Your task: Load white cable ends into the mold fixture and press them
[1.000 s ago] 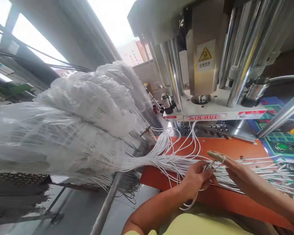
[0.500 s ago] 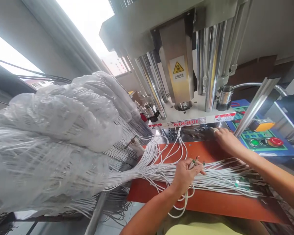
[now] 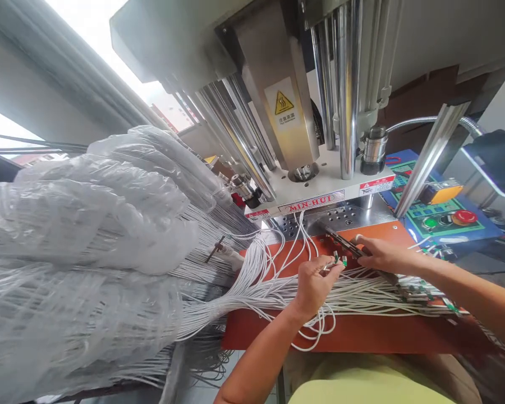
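White cables (image 3: 374, 296) lie bundled across the orange bench (image 3: 387, 334) below the press. Left hand (image 3: 315, 283): grip pinched on green-tipped cable ends (image 3: 339, 260). Right hand (image 3: 381, 255): fingers closed on a metal strip (image 3: 340, 240) just beside them.

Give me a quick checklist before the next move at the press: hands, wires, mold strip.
1. Left hand grips white wires with small green ends at the fingertips: ok.
2. Right hand rests on the metal strip on the orange plate: ok.
3. Both hands outside the press head: ok.
4. Wire ends seated in the strip: cannot tell.
5. Wire loops hang over the plate's front edge and could snag: not ok.
6. Red button on the control panel unobstructed: ok.
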`<action>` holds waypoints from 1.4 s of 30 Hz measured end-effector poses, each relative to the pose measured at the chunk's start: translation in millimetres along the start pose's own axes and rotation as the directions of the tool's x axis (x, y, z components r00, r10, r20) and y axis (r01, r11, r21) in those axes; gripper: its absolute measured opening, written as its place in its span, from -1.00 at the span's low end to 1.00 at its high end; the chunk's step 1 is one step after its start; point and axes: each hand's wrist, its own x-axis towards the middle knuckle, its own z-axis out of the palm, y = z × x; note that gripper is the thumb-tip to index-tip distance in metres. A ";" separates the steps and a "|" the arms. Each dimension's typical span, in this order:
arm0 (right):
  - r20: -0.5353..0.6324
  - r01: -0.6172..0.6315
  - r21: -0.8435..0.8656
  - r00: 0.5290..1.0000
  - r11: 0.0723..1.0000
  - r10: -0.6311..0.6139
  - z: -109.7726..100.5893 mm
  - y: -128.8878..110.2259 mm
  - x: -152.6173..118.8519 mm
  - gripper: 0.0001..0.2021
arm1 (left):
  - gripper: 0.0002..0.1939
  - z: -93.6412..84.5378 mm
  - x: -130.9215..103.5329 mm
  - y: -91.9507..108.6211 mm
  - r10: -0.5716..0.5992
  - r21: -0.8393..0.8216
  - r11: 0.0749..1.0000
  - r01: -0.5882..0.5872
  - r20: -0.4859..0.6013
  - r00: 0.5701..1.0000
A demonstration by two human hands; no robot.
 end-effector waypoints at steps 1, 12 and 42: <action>-0.020 0.020 0.042 1.000 0.999 -0.019 3.4 0.4 -2.3 -0.75 | -0.81 2.5 1.1 -0.5 -0.005 -0.013 1.000 0.005 0.020 1.000; -0.080 -0.044 0.287 0.994 0.957 0.070 23.1 -7.7 -7.1 -0.86 | -0.83 21.8 10.8 -9.0 -0.006 0.025 1.000 0.003 0.119 0.993; -0.188 -0.170 -0.117 0.971 0.979 0.146 37.5 -17.1 -9.8 -0.61 | -0.90 27.8 7.5 -15.2 0.089 0.185 0.978 -0.098 0.058 0.994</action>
